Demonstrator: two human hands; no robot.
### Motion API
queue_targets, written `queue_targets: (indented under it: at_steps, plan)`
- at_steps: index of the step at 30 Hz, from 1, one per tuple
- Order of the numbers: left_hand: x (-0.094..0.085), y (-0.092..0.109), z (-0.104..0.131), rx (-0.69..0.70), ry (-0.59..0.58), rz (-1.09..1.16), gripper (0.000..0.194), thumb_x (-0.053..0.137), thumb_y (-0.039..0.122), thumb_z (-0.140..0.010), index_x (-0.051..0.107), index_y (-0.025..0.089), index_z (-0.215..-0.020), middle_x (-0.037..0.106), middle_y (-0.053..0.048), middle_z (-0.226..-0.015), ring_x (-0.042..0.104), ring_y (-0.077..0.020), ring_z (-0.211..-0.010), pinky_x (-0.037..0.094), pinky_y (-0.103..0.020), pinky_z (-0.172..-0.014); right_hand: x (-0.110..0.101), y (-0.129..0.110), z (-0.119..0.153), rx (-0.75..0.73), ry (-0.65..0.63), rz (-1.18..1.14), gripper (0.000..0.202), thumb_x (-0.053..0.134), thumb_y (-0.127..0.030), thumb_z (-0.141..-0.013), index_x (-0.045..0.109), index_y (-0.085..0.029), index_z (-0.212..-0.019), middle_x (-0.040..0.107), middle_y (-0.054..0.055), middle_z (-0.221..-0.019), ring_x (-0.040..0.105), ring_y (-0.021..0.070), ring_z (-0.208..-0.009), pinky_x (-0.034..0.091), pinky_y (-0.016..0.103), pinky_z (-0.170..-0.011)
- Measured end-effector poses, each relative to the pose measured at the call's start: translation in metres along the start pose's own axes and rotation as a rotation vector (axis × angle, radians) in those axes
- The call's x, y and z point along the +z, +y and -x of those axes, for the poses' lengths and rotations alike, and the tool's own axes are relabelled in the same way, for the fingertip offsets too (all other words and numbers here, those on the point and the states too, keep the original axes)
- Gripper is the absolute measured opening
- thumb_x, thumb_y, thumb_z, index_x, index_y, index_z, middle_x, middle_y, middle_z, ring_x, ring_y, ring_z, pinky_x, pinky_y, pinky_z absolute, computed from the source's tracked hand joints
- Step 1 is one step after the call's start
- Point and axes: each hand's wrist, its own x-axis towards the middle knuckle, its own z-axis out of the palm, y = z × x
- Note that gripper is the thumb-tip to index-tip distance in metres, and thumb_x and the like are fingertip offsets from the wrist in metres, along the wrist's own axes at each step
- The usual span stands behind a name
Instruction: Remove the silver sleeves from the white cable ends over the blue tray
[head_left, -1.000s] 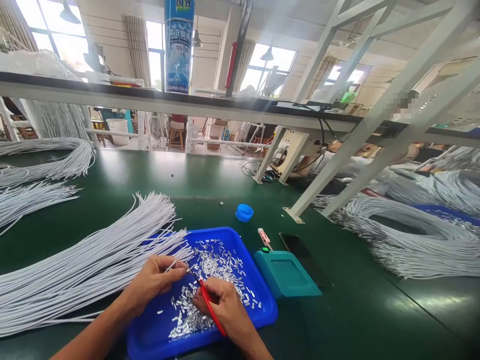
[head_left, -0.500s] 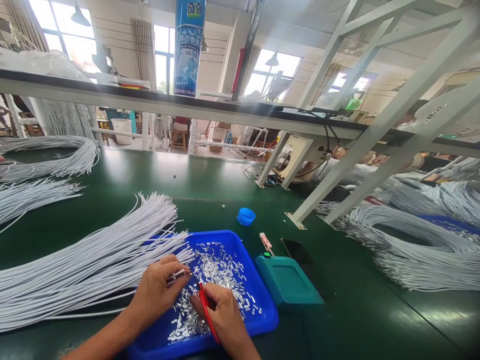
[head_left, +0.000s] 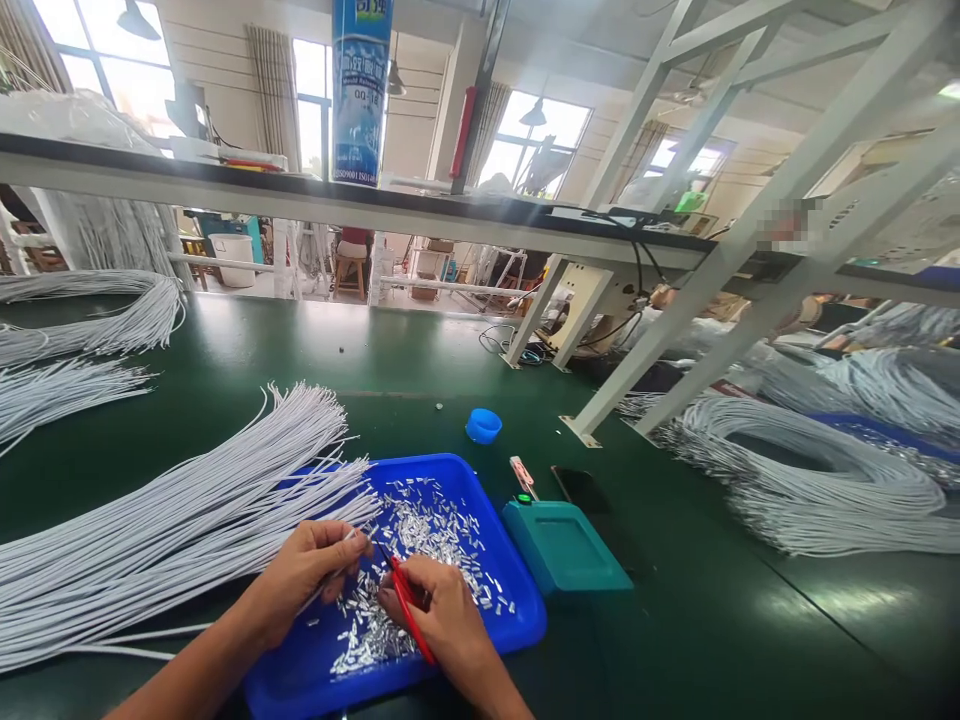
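Note:
My left hand (head_left: 319,568) pinches a white wire (head_left: 351,536) above the left side of a blue tray (head_left: 525,632). Small silvery metal pieces (head_left: 435,530) are scattered across the tray. Closed around a red-handled tool (head_left: 411,612), my right hand (head_left: 442,605) is over the tray too, and the tool's dark thin tip points up and left toward the fingers of my left hand. A large bundle of white wires (head_left: 187,500) reaches from the left edge, its ends lying over the tray's upper left corner.
A teal box (head_left: 570,548), a phone (head_left: 581,490), a pink-handled item (head_left: 523,476) and a blue cap (head_left: 484,426) lie right of and beyond the tray. White metal legs (head_left: 637,330) stand behind. Coiled wires (head_left: 810,490) lie at right, and a spray can (head_left: 361,110) is on the shelf.
The view has shifted slightly. My left hand has drawn back a little to the left from the tool's tip, and its fingers have curled differently on the wire.

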Motion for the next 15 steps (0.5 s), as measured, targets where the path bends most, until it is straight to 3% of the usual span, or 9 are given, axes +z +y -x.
queue_targets:
  at_steps: [2, 7, 9, 12, 15]
  plan:
    - [-0.001, 0.002, 0.001, 0.010, 0.013, 0.001, 0.034, 0.061, 0.044, -0.078, 0.058, 0.010, -0.070, 0.047, 0.003, -0.059, 0.032, -0.0024, -0.043, 0.019, -0.019, -0.044, 0.001, 0.000, 0.000, 0.029, 0.014, -0.129, 0.021, 0.063, -0.034, -0.073, 0.065, -0.014, -0.067, 0.054, 0.001, -0.062, 0.045, 0.0119, -0.059, 0.028, 0.023, -0.054]
    - [0.004, 0.001, 0.004, -0.003, -0.048, -0.153, 0.038, 0.063, 0.047, -0.074, 0.057, 0.010, -0.070, 0.040, 0.005, -0.053, 0.030, -0.0043, -0.044, 0.021, -0.019, -0.044, 0.008, -0.003, 0.001, 0.138, 0.048, -0.824, 0.035, 0.063, -0.046, -0.072, 0.062, -0.013, -0.080, 0.045, -0.002, -0.056, 0.039, 0.0087, -0.052, 0.030, 0.022, -0.051]
    - [0.008, -0.001, 0.005, -0.008, -0.060, -0.217, 0.040, 0.062, 0.049, -0.073, 0.055, 0.011, -0.068, 0.040, 0.004, -0.053, 0.031, -0.0052, -0.045, 0.022, -0.019, -0.043, 0.011, -0.004, 0.002, 0.150, 0.040, -0.927, 0.037, 0.065, -0.046, -0.070, 0.061, -0.012, -0.082, 0.046, -0.002, -0.056, 0.040, 0.0088, -0.051, 0.032, 0.023, -0.052]
    - [0.013, -0.007, 0.004, -0.006, -0.054, -0.325, 0.040, 0.058, 0.050, -0.075, 0.054, 0.011, -0.067, 0.041, 0.003, -0.054, 0.035, -0.0067, -0.045, 0.025, -0.020, -0.043, 0.015, -0.004, 0.005, 0.109, 0.041, -0.772, 0.032, 0.061, -0.043, -0.074, 0.061, -0.012, -0.077, 0.046, -0.001, -0.055, 0.038, 0.0089, -0.051, 0.030, 0.023, -0.051]
    - [0.015, -0.014, 0.003, -0.009, 0.028, -0.474, 0.037, 0.057, 0.047, -0.076, 0.053, 0.012, -0.063, 0.043, 0.003, -0.054, 0.036, -0.0073, -0.045, 0.026, -0.020, -0.042, 0.019, -0.004, 0.008, -0.147, 0.259, -0.341, 0.026, 0.055, -0.037, -0.076, 0.057, -0.014, -0.063, 0.050, 0.003, -0.060, 0.041, 0.0124, -0.059, 0.031, 0.027, -0.057]
